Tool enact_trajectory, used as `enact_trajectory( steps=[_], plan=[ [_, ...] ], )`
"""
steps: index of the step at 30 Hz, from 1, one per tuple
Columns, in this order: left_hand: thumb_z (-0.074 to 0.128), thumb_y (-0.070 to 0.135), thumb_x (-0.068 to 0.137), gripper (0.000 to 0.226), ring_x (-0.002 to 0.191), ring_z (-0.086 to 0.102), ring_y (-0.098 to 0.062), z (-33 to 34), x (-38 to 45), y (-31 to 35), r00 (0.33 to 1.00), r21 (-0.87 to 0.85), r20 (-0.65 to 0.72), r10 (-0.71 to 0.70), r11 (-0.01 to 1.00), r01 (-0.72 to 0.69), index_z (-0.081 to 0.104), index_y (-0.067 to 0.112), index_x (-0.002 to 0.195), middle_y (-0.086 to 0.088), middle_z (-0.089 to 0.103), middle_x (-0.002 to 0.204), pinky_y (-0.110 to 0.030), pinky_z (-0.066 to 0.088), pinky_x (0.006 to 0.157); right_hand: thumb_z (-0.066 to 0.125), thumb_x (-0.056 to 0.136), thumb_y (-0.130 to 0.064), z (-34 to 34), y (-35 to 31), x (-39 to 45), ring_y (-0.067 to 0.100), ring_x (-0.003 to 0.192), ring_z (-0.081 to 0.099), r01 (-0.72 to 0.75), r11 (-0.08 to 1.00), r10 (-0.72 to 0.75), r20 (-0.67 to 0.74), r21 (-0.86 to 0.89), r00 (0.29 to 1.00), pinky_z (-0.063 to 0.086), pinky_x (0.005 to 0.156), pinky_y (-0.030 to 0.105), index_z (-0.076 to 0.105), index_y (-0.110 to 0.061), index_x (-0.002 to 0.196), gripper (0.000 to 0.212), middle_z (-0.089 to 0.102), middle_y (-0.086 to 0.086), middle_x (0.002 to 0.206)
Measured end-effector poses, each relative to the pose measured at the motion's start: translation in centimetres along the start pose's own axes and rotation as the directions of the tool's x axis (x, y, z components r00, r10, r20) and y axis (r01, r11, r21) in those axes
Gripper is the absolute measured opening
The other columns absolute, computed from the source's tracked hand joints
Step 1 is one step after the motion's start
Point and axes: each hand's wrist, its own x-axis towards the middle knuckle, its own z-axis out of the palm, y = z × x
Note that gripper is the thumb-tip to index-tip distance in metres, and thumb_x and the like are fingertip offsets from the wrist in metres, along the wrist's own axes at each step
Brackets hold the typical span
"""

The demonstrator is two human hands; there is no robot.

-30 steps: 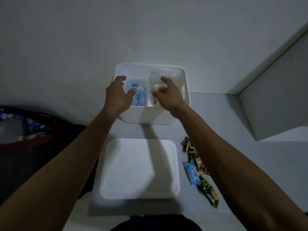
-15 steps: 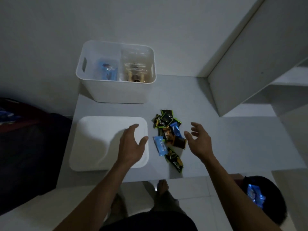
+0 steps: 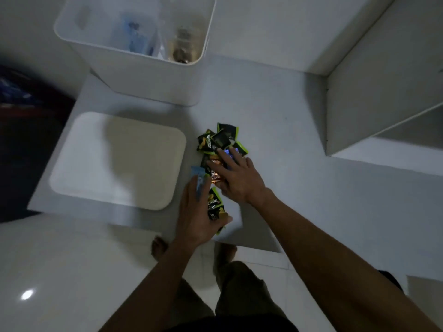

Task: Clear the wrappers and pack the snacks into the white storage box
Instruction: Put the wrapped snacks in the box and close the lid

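Observation:
A pile of small snack packets (image 3: 221,140), black-green, blue and orange, lies on the white table right of the lid. My left hand (image 3: 199,216) closes around a black-green packet (image 3: 215,207) at the pile's near end, fingers touching a light blue packet (image 3: 199,172). My right hand (image 3: 236,177) lies flat on the middle of the pile, fingers spread over the orange and blue packets. The white storage box (image 3: 153,77) stands at the table's far side, with clear containers and blue items inside.
The box's white lid (image 3: 117,159) lies flat on the table's left part. A white shelf unit (image 3: 383,97) rises at the right. The table's near edge (image 3: 251,245) runs just below my left hand. A dark bag sits at the far left.
Both hands left the box, came down to the pile and now touch the packets. The view has tilted down and nearer to the table.

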Motion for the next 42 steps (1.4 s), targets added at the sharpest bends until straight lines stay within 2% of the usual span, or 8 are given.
enact_trajectory(
  steps=[3, 6, 11, 15, 21, 28, 35, 42],
  plan=[
    [0.069, 0.071, 0.065, 0.116, 0.149, 0.012, -0.032, 1.1, 0.3, -0.6, 0.999, 0.068, -0.035, 0.015, 0.998, -0.013, 0.019, 0.017, 0.155, -0.011, 0.01, 0.163, -0.048, 0.022, 0.116, 0.043, 0.097, -0.054, 1.8, 1.2, -0.8, 0.039, 0.147, 0.023, 0.064, 0.997, -0.064, 0.003, -0.042, 0.998, 0.037, 0.101, 0.063, 0.04, -0.032, 0.147, 0.055, 0.031, 0.007, 0.159],
    [0.067, 0.064, 0.07, 0.103, 0.148, 0.017, -0.032, 1.7, 0.3, -0.8, 0.995, 0.087, -0.098, 0.021, 0.996, -0.013, 0.029, 0.014, 0.151, -0.011, 0.015, 0.161, -0.047, 0.026, 0.115, 0.036, 0.101, -0.052, 3.1, 2.0, -2.9, 0.038, 0.146, 0.024, 0.017, 1.0, -0.018, -0.034, -0.015, 0.999, 0.032, 0.106, 0.062, 0.039, -0.032, 0.148, 0.051, 0.034, 0.006, 0.157],
    [0.068, 0.041, 0.077, 0.078, 0.138, 0.034, -0.036, 3.7, 0.4, 0.3, 0.964, 0.098, -0.26, 0.049, 0.995, -0.024, 0.043, 0.003, 0.141, -0.017, 0.034, 0.15, -0.05, 0.037, 0.108, 0.043, 0.099, -0.05, 4.6, 2.6, -7.1, 0.035, 0.141, 0.031, -0.123, 0.99, 0.133, -0.176, 0.066, 0.975, 0.03, 0.11, 0.056, 0.052, -0.028, 0.14, 0.047, 0.042, 0.008, 0.151],
    [0.067, 0.039, 0.082, 0.073, 0.133, 0.038, -0.038, 5.7, 0.7, 1.4, 0.932, 0.095, -0.363, 0.015, 0.995, 0.021, 0.045, 0.001, 0.14, -0.02, 0.041, 0.143, -0.046, 0.035, 0.108, 0.052, 0.095, -0.054, 5.6, 2.6, -8.1, 0.035, 0.138, 0.038, -0.171, 0.977, 0.205, -0.315, 0.13, 0.927, 0.032, 0.11, 0.051, 0.061, -0.02, 0.13, 0.05, 0.047, 0.008, 0.148],
    [0.065, 0.039, 0.087, 0.065, 0.116, 0.049, -0.04, 7.0, 2.2, 2.0, 0.867, 0.146, -0.498, 0.019, 0.987, 0.062, 0.049, 0.001, 0.138, -0.023, 0.053, 0.125, -0.048, 0.04, 0.1, 0.06, 0.094, -0.048, 5.9, 3.0, -7.0, 0.028, 0.116, 0.054, -0.227, 0.954, 0.295, -0.463, 0.197, 0.836, 0.042, 0.094, 0.041, 0.068, -0.016, 0.108, 0.036, 0.063, 0.002, 0.126],
    [0.062, 0.042, 0.087, 0.044, 0.113, 0.053, -0.035, 8.2, 4.0, 0.6, 0.843, 0.221, -0.537, 0.002, 0.965, 0.138, 0.066, 0.009, 0.117, -0.018, 0.058, 0.121, -0.044, 0.045, 0.089, 0.056, 0.097, -0.046, 7.4, 2.9, -6.1, 0.024, 0.092, 0.057, -0.319, 0.939, 0.339, -0.512, 0.131, 0.789, 0.044, 0.068, 0.039, 0.066, -0.018, 0.123, 0.04, 0.066, 0.004, 0.107],
    [0.062, 0.041, 0.091, 0.03, 0.084, 0.061, -0.029, 7.5, 5.4, 0.7, 0.795, 0.362, -0.572, 0.202, 0.932, 0.024, 0.074, 0.015, 0.1, -0.005, 0.07, 0.096, -0.035, 0.046, 0.062, 0.065, 0.093, -0.042, 7.2, 2.9, -5.9, 0.019, 0.074, 0.06, -0.317, 0.941, 0.313, -0.657, 0.118, 0.686, 0.045, 0.049, 0.03, 0.069, -0.013, 0.12, 0.039, 0.066, 0.005, 0.088],
    [0.066, 0.037, 0.091, 0.022, 0.066, 0.06, -0.023, 6.7, 5.5, 1.0, 0.804, 0.277, -0.557, 0.208, 0.959, -0.056, 0.075, 0.017, 0.097, -0.006, 0.067, 0.083, -0.028, 0.044, 0.05, 0.064, 0.094, -0.043, 6.3, 2.4, -5.8, 0.02, 0.075, 0.062, -0.361, 0.887, 0.461, -0.545, 0.286, 0.7, 0.05, 0.048, 0.031, 0.066, -0.014, 0.124, 0.041, 0.066, 0.005, 0.093]
  ],
)
